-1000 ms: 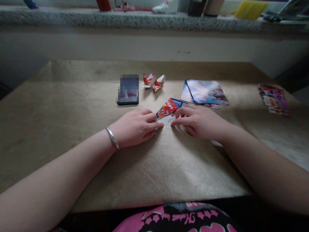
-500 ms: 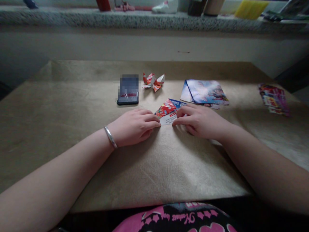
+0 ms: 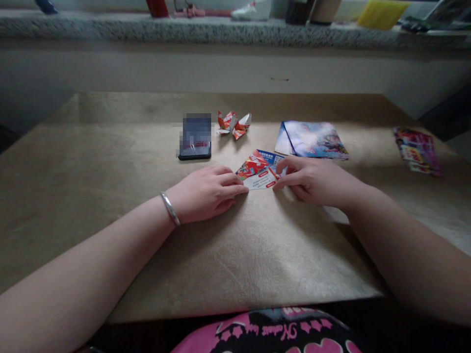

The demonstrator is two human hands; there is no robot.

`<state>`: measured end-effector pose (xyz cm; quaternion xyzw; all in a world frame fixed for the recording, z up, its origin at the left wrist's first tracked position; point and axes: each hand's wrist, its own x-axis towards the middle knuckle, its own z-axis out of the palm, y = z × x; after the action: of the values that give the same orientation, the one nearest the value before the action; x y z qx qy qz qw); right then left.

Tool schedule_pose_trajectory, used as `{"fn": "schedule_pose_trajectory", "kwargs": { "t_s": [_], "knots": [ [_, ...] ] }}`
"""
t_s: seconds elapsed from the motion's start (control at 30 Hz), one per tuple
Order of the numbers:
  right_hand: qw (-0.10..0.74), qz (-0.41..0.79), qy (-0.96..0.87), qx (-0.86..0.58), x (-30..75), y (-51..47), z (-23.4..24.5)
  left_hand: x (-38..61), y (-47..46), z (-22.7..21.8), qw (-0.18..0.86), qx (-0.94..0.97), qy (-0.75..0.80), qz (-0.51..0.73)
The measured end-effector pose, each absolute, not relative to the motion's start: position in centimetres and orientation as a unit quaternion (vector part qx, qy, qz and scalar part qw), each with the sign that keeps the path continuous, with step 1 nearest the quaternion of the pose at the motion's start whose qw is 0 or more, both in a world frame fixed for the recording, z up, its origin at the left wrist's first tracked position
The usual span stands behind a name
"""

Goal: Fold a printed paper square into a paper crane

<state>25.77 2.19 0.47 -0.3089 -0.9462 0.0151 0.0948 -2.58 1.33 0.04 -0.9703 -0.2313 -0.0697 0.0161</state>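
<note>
A folded paper [image 3: 257,174] with red, white and blue printed faces lies flat on the table between my hands. My left hand [image 3: 211,191], with a silver bangle at the wrist, is closed over the paper's left corner, its fingers pressed together and holding it down. At the right corner my right hand [image 3: 312,179] pinches the edge between thumb and fingers; the curled fingers hide part of that side. Just beyond the paper stands a folded red-and-white paper shape [image 3: 234,125] with pointed tips.
A phone [image 3: 196,139] with a blurred screen lies behind my left hand. Printed sheets [image 3: 312,139] are stacked behind my right hand, and pink-red printed papers [image 3: 417,151] lie farther right. Various items stand on the stone sill [image 3: 221,32] beyond the table [image 3: 228,260].
My right hand has slid a little to the right along the paper's near edge, uncovering more of the white printed face. My left fingertips have shifted slightly to the right.
</note>
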Motion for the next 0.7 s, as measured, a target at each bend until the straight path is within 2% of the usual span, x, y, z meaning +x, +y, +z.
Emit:
{"fn": "schedule_pose_trajectory", "kwargs": {
  "t_s": [0.7],
  "knots": [
    [0.067,0.049,-0.961,-0.263,26.32,2.92,1.10,-2.95,1.62,-0.02,-0.020,-0.967,-0.237,-0.087]
  ]
}}
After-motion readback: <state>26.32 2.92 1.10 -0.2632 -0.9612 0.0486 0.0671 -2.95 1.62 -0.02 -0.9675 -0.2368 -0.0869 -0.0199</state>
